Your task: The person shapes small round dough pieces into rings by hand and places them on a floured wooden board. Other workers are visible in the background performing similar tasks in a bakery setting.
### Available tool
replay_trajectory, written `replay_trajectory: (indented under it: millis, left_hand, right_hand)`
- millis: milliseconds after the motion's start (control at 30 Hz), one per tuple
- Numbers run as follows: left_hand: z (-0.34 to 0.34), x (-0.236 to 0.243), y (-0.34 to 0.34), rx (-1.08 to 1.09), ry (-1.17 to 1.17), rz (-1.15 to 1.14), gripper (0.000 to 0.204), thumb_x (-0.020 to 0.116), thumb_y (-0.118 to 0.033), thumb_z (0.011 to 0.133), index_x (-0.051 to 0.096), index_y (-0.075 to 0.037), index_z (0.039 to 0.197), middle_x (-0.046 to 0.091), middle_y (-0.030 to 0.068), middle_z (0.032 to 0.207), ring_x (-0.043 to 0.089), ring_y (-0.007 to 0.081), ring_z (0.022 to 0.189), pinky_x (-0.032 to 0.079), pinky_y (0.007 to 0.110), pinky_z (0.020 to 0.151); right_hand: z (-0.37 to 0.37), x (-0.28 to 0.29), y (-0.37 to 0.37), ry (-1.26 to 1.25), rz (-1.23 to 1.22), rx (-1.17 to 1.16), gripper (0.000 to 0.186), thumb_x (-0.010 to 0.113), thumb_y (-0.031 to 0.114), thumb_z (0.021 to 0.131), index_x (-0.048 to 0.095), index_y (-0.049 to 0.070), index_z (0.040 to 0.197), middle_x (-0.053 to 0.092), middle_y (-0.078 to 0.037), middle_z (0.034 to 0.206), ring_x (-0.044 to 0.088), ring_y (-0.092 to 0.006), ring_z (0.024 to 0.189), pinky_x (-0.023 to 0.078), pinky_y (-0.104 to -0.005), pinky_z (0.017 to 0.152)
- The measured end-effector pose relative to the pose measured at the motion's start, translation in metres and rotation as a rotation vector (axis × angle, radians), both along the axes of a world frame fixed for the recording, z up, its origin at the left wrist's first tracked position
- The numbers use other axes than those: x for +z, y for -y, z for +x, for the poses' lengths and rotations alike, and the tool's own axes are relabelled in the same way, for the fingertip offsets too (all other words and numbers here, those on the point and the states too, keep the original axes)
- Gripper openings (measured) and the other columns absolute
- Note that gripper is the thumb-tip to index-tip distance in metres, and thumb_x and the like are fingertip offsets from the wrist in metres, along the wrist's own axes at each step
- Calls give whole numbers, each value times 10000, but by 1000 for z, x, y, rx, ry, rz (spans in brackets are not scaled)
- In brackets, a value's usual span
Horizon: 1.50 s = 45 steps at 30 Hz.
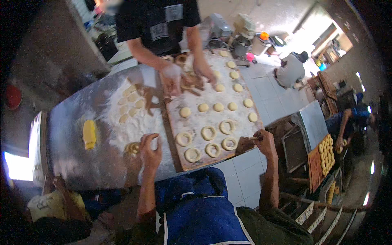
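Wooden board [196, 122] here: right hand [266, 142] at its right edge, can't tell whether those fingers pinch anything; left hand [150, 152] beside it, fingers curved, parted from thumb; dough rings [208, 139] nearer on it, discs [218, 107] beyond.

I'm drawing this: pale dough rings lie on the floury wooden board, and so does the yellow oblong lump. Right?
No: the head view shows the yellow oblong lump on the grey metal table; pale dough rings do lie on the floury wooden board.
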State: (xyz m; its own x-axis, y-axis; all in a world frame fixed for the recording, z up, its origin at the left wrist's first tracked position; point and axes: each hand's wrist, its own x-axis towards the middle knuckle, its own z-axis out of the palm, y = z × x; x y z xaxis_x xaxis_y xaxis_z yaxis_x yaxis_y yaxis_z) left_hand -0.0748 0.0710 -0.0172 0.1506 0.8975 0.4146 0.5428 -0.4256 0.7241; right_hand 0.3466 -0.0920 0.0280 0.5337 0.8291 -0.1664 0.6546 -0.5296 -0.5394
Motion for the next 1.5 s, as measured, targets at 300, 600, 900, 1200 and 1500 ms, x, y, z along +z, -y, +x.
replay_trajectory:
  millis: [300, 600, 900, 1200, 1500]
  left_hand:
    - [-155, 5, 23, 383, 39, -133, 111, 594, -79, 888, 613, 1, 962, 604, 151, 931, 592, 299, 871, 471, 393, 792]
    - [-118, -14, 6, 285, 301, -234, 176, 630, -117, 883, 625, -2, 1016, 627, 141, 964, 605, 285, 903, 485, 380, 792]
    - [-67, -8, -6, 56, 780, -610, 163, 656, -140, 899, 651, 14, 951, 618, 68, 945, 581, 155, 879, 489, 318, 805]
    - [-28, -3, 4, -269, 1348, -881, 406, 654, -15, 851, 441, -69, 1192, 621, 85, 968, 609, 169, 881, 495, 289, 765]
    - [45, -3, 16, -307, 1489, -667, 347, 573, -156, 733, 447, -88, 1049, 550, 74, 906, 521, 186, 871, 421, 274, 806]
  right_hand:
    - [-310, -65, -216, -294, 254, 885, 283, 743, 203, 759, 644, -9, 918, 670, -163, 808, 663, -241, 743, 526, -355, 703]
    - [-364, -100, -243, -295, 214, 728, 236, 729, 154, 726, 619, 0, 867, 652, -166, 757, 662, -274, 704, 521, -395, 662]
    - [-343, -46, -183, -866, 302, 375, 359, 741, 37, 752, 559, -15, 1056, 676, -97, 835, 633, -129, 772, 527, -278, 669]
    - [-293, -9, -159, -1442, 254, 368, 447, 609, 99, 797, 510, 61, 1232, 557, -74, 1052, 595, -134, 823, 497, -275, 682]
    - [-236, -31, -132, -954, 386, 243, 450, 437, 377, 973, 587, 0, 779, 580, -85, 697, 570, -150, 622, 466, -278, 546]
